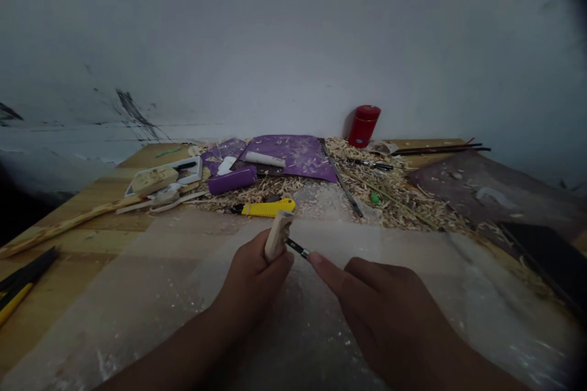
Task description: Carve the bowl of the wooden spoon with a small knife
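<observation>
Pale wooden piece (277, 237) was found gripped near-upright in the left hand (254, 272), above the plastic sheet (174, 281) on the worktop (103, 211). A slim tool (298, 248) was held by the right hand (380, 293), its black end against the wood. Yellow cutter (266, 208) and shavings (398, 198) were noted beyond.

Head view forward, down over table (94, 195)

A pale grey wall (293, 43), streaked with black scuffs (134, 111) at lower left, rises behind a yellowish wooden worktop (92, 250) set close against it in dim light, with a softly brighter patch across the wall's middle and deep shadow at the left edge.
</observation>
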`<move>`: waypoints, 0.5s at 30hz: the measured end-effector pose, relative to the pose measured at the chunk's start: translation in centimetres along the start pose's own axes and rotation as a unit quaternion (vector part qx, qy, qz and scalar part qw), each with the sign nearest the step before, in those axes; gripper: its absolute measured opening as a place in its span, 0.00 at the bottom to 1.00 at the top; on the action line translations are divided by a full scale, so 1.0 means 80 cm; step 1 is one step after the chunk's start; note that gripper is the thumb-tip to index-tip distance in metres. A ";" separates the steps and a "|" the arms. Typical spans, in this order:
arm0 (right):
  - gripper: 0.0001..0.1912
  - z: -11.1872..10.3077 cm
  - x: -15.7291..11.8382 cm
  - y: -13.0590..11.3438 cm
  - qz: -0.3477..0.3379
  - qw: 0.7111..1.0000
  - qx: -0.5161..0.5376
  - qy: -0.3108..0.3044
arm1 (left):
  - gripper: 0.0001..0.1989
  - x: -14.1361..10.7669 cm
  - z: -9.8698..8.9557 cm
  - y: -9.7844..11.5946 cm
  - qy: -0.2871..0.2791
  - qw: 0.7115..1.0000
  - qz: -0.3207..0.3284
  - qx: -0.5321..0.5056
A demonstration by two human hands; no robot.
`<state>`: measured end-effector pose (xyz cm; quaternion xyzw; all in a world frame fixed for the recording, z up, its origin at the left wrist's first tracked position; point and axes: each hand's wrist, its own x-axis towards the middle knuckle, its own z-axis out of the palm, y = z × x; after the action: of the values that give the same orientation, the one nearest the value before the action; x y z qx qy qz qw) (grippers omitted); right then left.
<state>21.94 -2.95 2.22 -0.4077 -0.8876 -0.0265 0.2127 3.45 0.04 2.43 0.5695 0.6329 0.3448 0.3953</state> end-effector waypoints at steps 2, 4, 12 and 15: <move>0.24 0.001 -0.001 0.000 -0.002 1.000 0.002 0.013 | 0.05 0.001 -0.001 0.000 -0.016 0.999 0.030 0.027; 0.24 0.003 -0.002 0.000 0.000 1.000 0.004 0.022 | 0.05 0.003 -0.002 -0.001 -0.022 0.997 0.050 0.051; 0.23 0.005 0.000 -0.005 0.024 0.999 0.047 0.012 | 0.04 -0.002 0.001 0.001 -0.023 0.998 0.035 0.054; 0.22 0.003 0.002 -0.008 0.034 0.997 0.068 0.007 | 0.04 -0.004 0.002 0.001 -0.011 0.999 0.032 0.039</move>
<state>21.30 -3.25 2.18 -0.4222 -0.8713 0.0380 0.2473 3.61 -0.28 2.48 0.6084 0.6227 0.3262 0.3683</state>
